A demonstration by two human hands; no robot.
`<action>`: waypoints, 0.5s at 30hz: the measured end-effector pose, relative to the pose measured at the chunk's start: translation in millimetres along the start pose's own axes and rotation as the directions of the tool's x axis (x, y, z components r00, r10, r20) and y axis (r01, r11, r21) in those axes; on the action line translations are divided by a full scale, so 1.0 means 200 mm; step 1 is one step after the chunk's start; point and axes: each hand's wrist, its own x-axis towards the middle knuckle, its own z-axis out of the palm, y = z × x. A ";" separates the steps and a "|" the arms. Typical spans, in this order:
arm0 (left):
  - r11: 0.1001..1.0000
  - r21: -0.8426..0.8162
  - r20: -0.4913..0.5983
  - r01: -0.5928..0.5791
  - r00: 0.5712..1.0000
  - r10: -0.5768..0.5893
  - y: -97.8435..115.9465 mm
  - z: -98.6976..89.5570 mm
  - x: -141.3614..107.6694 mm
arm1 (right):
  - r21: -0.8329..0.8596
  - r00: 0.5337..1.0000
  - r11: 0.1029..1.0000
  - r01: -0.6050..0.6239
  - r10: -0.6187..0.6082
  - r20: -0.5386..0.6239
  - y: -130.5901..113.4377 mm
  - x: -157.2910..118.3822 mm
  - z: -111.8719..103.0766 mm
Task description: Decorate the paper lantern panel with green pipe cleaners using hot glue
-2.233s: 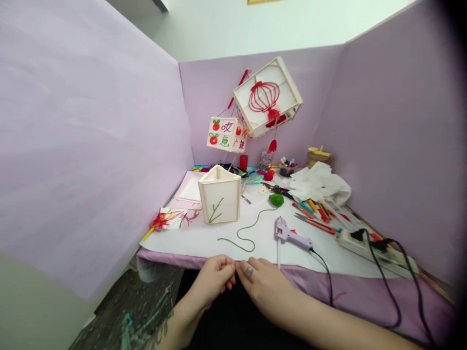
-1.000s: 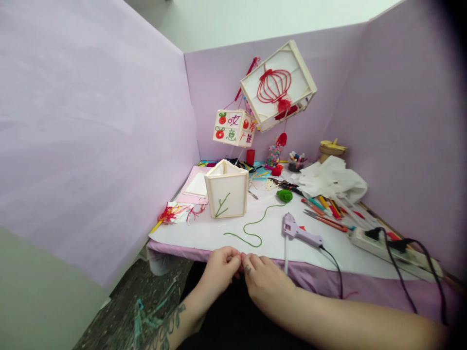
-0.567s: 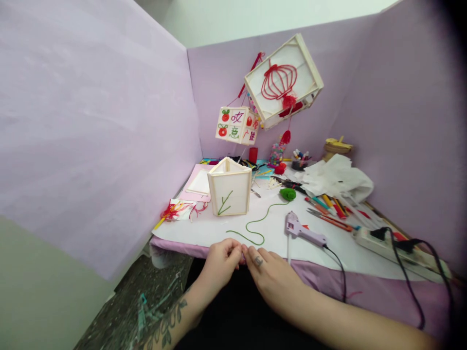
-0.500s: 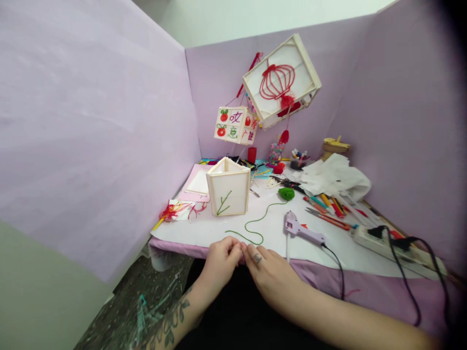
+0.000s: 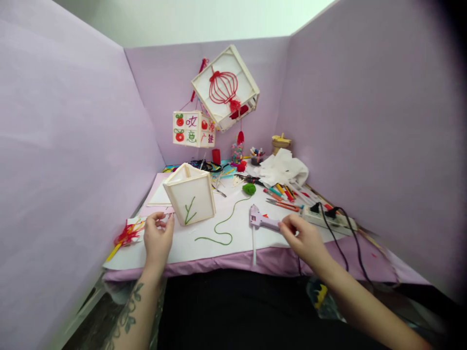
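Note:
My left hand (image 5: 158, 238) is beside the lower left edge of a white paper lantern (image 5: 193, 199) framed in pale sticks. Its fingers are bent, with a gap between thumb and forefinger; whether they touch the lantern I cannot tell. A green branch shape marks the lantern's front panel, and the lantern leans a little. My right hand (image 5: 304, 238) has thumb and fingers closed on the handle end of a lilac glue gun (image 5: 264, 221), from which a white glue stick (image 5: 254, 248) hangs past the table edge. Green cord (image 5: 222, 236) curves across the white sheet from a green ball (image 5: 249, 189).
Two decorated lanterns hang behind, a large one (image 5: 222, 90) and a small one (image 5: 186, 129). Orange-handled scissors (image 5: 286, 206), pens, white cloth (image 5: 282, 167) and a power strip (image 5: 332, 218) with black cables lie at right. Red strands (image 5: 127, 235) lie at left. Lilac partitions surround the table.
My hands have parted from together at the table's front edge. The left reached the lantern's side, the right the glue gun. The lantern now leans, and the view turned right.

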 end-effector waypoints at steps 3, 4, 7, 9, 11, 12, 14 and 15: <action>1.000 0.009 0.012 0.016 1.000 -0.016 -0.05 0.05 -0.01 | -0.006 0.996 0.996 -0.088 0.088 0.018 0.08 -0.02 -0.03; 1.000 0.020 0.012 0.012 1.000 -0.012 -0.06 0.07 -0.02 | -0.005 0.994 0.995 -0.101 0.102 0.033 0.09 -0.02 -0.02; 0.999 0.033 0.034 -0.002 0.999 0.001 -0.08 0.08 -0.06 | 0.017 0.992 0.994 -0.104 0.103 0.067 0.10 -0.02 0.01; 1.000 0.028 0.052 -0.007 0.999 0.005 -0.09 0.08 -0.08 | 0.046 0.993 0.994 -0.095 0.091 0.073 0.10 -0.02 0.04; 1.000 0.021 0.063 -0.004 0.998 0.002 -0.11 0.07 -0.09 | 0.081 0.993 0.992 -0.093 0.087 0.076 0.10 -0.02 0.07; 1.000 0.020 0.068 -0.003 0.998 0.002 -0.12 0.07 -0.09 | 0.094 0.994 0.991 -0.091 0.084 0.075 0.11 -0.02 0.09; 0.999 0.030 0.073 -0.013 0.997 0.011 -0.12 0.08 -0.09 | 0.086 0.998 0.994 -0.061 0.059 0.021 0.14 -0.03 0.14; 0.999 0.035 0.072 -0.022 0.997 0.019 -0.12 0.08 -0.09 | 0.060 0.999 0.998 -0.025 0.028 -0.041 0.15 -0.04 0.17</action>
